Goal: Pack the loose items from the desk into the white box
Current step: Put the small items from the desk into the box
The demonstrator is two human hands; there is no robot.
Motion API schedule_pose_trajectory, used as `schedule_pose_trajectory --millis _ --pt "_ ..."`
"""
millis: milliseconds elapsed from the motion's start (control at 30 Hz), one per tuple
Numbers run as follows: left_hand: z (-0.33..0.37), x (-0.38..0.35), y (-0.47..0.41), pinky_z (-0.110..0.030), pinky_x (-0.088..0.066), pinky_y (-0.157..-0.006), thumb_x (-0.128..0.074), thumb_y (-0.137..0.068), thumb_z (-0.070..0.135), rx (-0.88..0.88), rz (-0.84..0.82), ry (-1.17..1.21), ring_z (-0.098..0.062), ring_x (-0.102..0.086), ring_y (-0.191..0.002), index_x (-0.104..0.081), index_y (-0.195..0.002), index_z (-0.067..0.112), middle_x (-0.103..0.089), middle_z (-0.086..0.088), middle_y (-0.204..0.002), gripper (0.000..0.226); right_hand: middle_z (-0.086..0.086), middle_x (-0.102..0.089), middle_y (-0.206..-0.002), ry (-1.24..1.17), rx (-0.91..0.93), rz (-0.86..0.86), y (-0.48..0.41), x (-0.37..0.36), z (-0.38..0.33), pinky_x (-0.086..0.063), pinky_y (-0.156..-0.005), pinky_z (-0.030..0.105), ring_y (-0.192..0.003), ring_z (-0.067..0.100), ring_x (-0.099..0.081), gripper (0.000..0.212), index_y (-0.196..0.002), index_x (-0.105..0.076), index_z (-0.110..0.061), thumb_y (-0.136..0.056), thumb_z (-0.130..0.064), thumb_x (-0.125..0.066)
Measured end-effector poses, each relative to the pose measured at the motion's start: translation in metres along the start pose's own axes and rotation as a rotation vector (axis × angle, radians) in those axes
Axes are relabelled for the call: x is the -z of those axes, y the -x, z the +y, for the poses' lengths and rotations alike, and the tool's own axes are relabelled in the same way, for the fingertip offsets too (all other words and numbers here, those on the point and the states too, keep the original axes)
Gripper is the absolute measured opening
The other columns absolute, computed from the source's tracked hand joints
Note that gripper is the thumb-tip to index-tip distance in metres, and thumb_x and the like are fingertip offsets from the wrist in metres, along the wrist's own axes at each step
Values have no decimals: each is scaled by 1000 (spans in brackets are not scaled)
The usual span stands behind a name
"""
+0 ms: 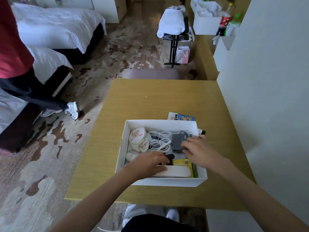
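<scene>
The white box [160,182] stands on the yellow wooden desk [150,99], near its front edge. Inside lie a sheep-face pouch [137,137], coiled white cables [159,141], a white mouse [131,155], a yellow packet [181,162] and a small black item [170,158]. My left hand [147,164] reaches in from the near left and holds the left end of a white oblong case [177,171] against the near wall. My right hand [199,150] curls its fingers over the right edge of a dark grey power adapter [177,141]. A colourful packet [182,116] lies on the desk just behind the box. A marker pen [202,131] sticks out beside the box's right wall.
A white wall [267,97] borders the desk on the right. A padded stool [153,74] stands at the far edge. Another person's legs and shoes [66,108] are on the carpet to the left, beside the beds [55,29]. A luggage rack [173,30] stands further back.
</scene>
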State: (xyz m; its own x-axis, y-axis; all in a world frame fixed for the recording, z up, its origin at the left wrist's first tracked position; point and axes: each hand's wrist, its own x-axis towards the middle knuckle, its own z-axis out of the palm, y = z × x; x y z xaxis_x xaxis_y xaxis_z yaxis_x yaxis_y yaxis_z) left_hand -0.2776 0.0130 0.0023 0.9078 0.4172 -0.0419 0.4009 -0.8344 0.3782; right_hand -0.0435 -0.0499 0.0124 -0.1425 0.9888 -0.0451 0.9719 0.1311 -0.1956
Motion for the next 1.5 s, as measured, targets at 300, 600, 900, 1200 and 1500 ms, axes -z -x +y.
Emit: schedule_pose_trajectory --millis 300,600,900,1200,1500 --pt "-26 52 -61 -23 -47 -64 -57 -92 28 187 261 257 -10 -63 -77 -66 -108 25 -70 8 -92 19 2 -65 -109 -494 -426 494 -13 14 57 -39 -80 27 -90 10 -54 24 -113 -63 -16 -90 -14 -61" --pt "-83 59 -163 -26 -50 -58 -54 -91 17 401 236 553 -10 -61 -70 -63 -102 24 -68 7 -84 16 10 -60 -129 -481 -581 129 -60 -23 100 -39 -105 47 -116 23 -56 34 -128 -57 -10 -94 -12 -58" --pt "-129 22 -217 -34 -45 -87 -54 -91 22 318 -32 197 -21 -56 -102 -57 -118 14 -60 -7 -118 29 5 -54 -132 -282 -539 -106 -91 -70 123 -28 -94 35 -122 24 -47 46 -133 -51 -22 -89 -25 -61" --pt "-148 -7 -272 -43 -32 -105 -65 -84 39 84 -203 -140 -26 -31 -135 -34 -141 13 -36 -9 -146 70 3 -57 -116 -492 -553 2 -86 -90 137 -42 -84 30 -105 18 -51 44 -125 -59 -16 -82 -14 -70" --pt "-161 -26 -288 -38 -41 -79 -75 -75 31 193 -257 29 -31 -50 -108 -48 -115 7 -53 -15 -116 54 -18 -63 -109 -1013 -778 306 -97 -46 122 -53 -72 18 -94 -2 -61 35 -115 -59 -34 -84 -23 -72"
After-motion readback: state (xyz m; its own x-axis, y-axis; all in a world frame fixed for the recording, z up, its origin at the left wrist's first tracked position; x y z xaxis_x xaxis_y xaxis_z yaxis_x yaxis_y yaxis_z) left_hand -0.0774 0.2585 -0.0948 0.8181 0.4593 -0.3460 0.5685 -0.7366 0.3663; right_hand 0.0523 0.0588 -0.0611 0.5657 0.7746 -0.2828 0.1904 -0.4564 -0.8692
